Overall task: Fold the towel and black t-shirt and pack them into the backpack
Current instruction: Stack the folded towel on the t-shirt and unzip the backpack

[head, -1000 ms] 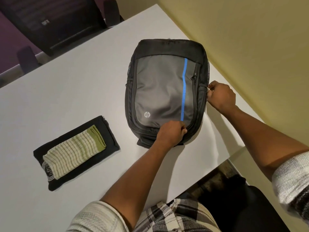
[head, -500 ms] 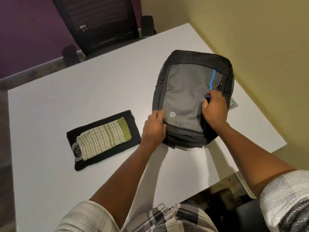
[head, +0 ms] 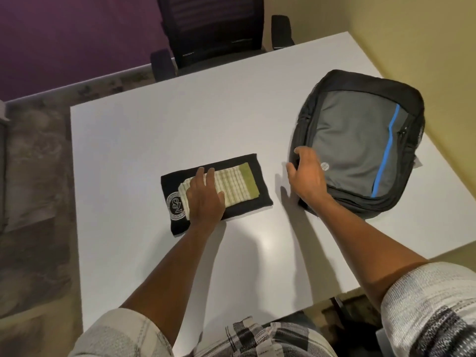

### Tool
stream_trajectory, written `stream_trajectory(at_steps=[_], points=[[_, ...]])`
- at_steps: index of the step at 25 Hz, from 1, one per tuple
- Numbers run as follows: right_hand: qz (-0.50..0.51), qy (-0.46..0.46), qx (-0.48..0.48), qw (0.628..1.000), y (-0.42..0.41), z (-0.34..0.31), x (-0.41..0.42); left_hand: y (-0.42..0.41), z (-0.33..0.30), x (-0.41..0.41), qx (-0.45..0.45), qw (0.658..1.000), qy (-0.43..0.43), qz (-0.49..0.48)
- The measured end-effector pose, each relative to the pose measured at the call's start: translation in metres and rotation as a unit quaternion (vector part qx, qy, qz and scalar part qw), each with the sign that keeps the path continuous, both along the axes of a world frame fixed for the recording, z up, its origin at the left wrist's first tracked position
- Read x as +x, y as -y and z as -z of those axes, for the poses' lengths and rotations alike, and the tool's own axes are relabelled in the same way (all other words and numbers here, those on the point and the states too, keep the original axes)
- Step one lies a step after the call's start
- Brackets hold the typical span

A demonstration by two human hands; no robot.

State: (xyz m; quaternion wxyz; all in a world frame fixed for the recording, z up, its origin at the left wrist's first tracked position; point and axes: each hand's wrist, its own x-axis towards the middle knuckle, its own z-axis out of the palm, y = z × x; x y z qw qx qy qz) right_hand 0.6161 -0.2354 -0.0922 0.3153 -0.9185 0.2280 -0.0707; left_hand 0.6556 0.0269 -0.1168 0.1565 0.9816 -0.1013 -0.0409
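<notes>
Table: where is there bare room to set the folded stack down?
Bare table behind the t-shirt and towel, and along the near edge between the forearms. Crowded between stack and backpack, where the right hand sits.

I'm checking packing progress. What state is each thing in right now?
towel: folded, lying on the t-shirt.
black t-shirt: folded, flat on the table.
backpack: lying flat, nothing packed yet.
left hand: flat on the towel.
right hand: open, at the backpack's edge.
</notes>
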Motion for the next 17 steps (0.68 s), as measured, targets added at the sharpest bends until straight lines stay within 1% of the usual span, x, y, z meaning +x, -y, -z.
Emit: stream_trajectory(at_steps=[2, 3, 5, 7, 9, 11, 12, 14, 17], points=[[-0.047, -0.048, 0.028, 0.997, -0.03, 0.009, 0.01, -0.024, 0.005, 0.004, -0.005, 0.998, -0.015, -0.06], [-0.056, -0.08, 0.05, 0.994, -0.044, 0.016, 0.016, -0.037, 0.01, 0.007, -0.004, 0.995, -0.033, -0.09], [-0.044, -0.137, 0.093, 0.985, -0.066, 0.026, 0.024, -0.058, 0.021, 0.011, 0.0, 0.985, -0.095, -0.143], [-0.039, -0.172, 0.123, 0.977, -0.083, 0.035, 0.031, -0.077, 0.03, 0.017, -0.017, 0.968, -0.167, -0.184], [-0.053, -0.201, 0.11, 0.972, -0.095, 0.043, 0.033, -0.089, 0.035, 0.022, -0.047, 0.954, -0.218, -0.202], [-0.052, -0.221, 0.08, 0.97, -0.1, 0.05, 0.037, -0.092, 0.037, 0.029, -0.075, 0.947, -0.235, -0.207], [-0.045, -0.229, 0.082, 0.969, -0.101, 0.051, 0.039, -0.092, 0.037, 0.032, -0.089, 0.943, -0.238, -0.215], [-0.029, -0.235, 0.102, 0.966, -0.103, 0.051, 0.044, -0.094, 0.039, 0.039, -0.112, 0.929, -0.254, -0.244], [-0.01, -0.219, 0.125, 0.968, -0.104, 0.047, 0.045, -0.1, 0.045, 0.043, -0.145, 0.901, -0.298, -0.281]])
